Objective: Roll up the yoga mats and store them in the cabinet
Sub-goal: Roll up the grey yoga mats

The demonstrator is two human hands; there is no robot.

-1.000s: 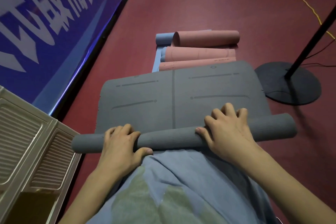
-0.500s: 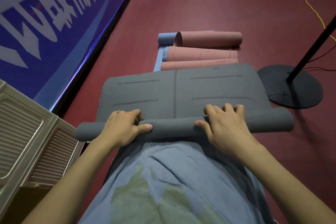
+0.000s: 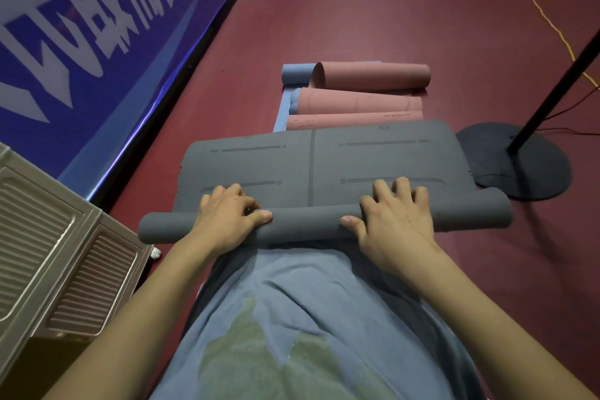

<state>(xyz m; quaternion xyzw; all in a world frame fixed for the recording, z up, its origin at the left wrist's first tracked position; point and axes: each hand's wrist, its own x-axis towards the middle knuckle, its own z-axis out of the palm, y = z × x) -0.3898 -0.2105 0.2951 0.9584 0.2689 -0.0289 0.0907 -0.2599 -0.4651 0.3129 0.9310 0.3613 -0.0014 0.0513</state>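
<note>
A grey yoga mat (image 3: 324, 162) lies on the red floor in front of me, its near end wound into a roll (image 3: 305, 222) that spans the mat's width. My left hand (image 3: 227, 214) grips the roll left of centre, fingers curled over its top, thumb on the near side. My right hand (image 3: 394, 217) grips it right of centre the same way. Beyond the flat grey part lie pink mats (image 3: 370, 75), partly rolled, on a blue mat (image 3: 293, 75). A beige cabinet (image 3: 58, 237) with ribbed door panels stands at my left.
A blue banner wall (image 3: 97, 26) with white lettering runs along the left. A black pole on a round base (image 3: 532, 169) stands at the right, beside the mat's far corner. A yellow cable (image 3: 535, 6) crosses the floor at the far right. My blue shirt fills the foreground.
Both hands have pushed the grey roll forward, away from me. The roll has grown thicker and the flat part of the mat is shorter.
</note>
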